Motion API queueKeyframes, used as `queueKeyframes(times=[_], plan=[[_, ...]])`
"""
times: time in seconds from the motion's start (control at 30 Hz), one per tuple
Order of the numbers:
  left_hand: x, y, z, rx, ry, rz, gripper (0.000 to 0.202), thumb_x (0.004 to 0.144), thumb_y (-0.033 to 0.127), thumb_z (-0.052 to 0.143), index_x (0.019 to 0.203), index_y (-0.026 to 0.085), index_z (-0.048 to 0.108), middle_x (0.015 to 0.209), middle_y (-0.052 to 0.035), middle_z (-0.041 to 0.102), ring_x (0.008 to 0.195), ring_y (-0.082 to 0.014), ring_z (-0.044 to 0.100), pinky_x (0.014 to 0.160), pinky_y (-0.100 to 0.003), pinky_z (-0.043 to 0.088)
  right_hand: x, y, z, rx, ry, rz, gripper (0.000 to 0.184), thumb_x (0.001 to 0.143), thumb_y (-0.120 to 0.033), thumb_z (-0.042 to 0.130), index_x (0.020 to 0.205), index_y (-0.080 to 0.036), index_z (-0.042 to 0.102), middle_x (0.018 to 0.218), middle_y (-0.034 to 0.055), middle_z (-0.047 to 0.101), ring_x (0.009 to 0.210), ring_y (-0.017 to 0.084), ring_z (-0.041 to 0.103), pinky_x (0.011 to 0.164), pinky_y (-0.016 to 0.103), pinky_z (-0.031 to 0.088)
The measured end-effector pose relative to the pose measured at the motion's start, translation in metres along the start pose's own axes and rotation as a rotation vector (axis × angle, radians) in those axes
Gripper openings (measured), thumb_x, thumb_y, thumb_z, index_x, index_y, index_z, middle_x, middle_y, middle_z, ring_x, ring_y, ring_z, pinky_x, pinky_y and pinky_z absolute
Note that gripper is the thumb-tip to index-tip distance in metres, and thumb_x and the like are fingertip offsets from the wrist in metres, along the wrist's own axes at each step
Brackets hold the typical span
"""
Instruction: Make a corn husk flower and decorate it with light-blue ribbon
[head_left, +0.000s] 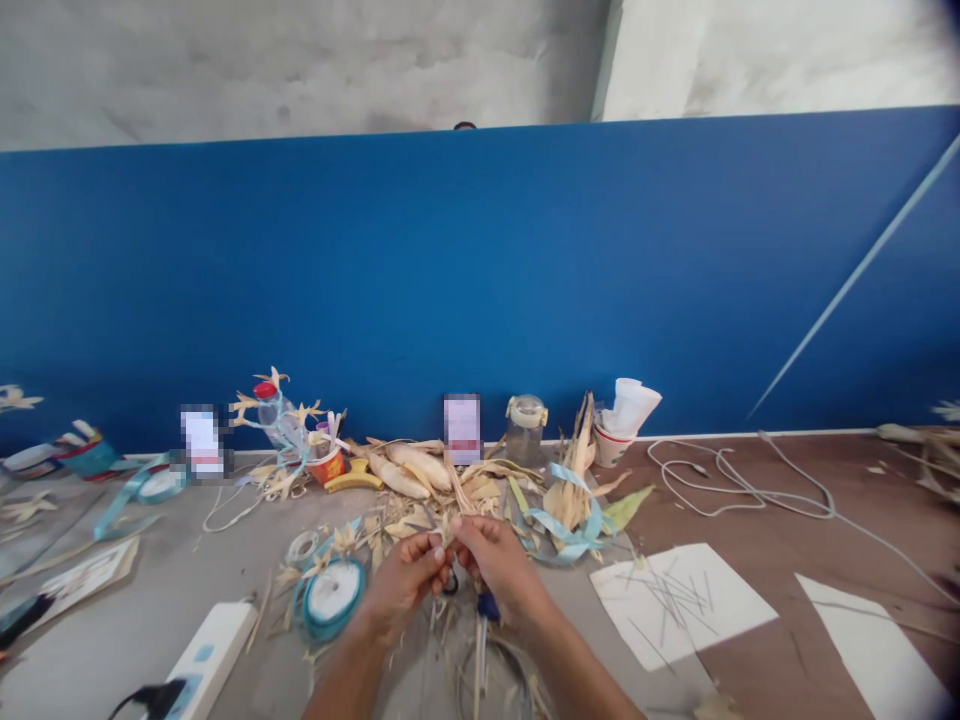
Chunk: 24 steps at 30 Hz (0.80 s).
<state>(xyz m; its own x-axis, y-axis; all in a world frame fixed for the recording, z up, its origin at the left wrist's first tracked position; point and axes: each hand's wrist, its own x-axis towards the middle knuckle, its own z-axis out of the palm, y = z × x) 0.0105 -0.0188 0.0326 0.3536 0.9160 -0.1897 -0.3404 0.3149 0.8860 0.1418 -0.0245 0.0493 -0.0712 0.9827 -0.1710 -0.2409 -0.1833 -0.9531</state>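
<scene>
Left hand (405,580) and right hand (501,568), fingertips of both clamped on husk (447,527)! Spool (334,592) at nine o'clock, paper (735,608) at three.

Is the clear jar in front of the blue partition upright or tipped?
The clear jar is upright: its pale yellow lid sits on top. Whether the lid is tightly shut, I cannot tell.

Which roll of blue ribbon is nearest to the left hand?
The front roll, beside the left hand; the other roll lies farther left, near a phone.
</scene>
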Motion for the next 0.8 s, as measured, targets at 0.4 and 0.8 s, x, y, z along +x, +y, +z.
queueKeyframes(times=[0.4,0.8], plan=[[0.004,-0.01,-0.006,-0.002,0.049,0.075,0.024,0.06,0.033,0.076,0.063,0.016,0.059,0.059,0.0014,0.057,0.047,-0.0062,0.041,0.048,-0.02,0.029,-0.001,-0.003,-0.002,0.298,-0.05,0.104,0.02,0.057,-0.029,0.066,0.053,-0.014,0.053,0.041,-0.0054,0.049,0.035,0.003,0.032,0.038,0.017,0.017],[0.006,-0.016,0.004,-0.066,0.13,0.178,0.027,0.061,0.035,0.075,0.062,0.016,0.056,0.053,0.0051,0.048,0.049,-0.0059,0.037,0.05,-0.019,0.029,-0.006,-0.003,0.002,0.21,0.002,-0.032,0.019,0.062,-0.026,0.061,0.052,-0.016,0.049,0.045,-0.0056,0.047,0.04,0.004,0.03,0.043,0.02,0.02]])
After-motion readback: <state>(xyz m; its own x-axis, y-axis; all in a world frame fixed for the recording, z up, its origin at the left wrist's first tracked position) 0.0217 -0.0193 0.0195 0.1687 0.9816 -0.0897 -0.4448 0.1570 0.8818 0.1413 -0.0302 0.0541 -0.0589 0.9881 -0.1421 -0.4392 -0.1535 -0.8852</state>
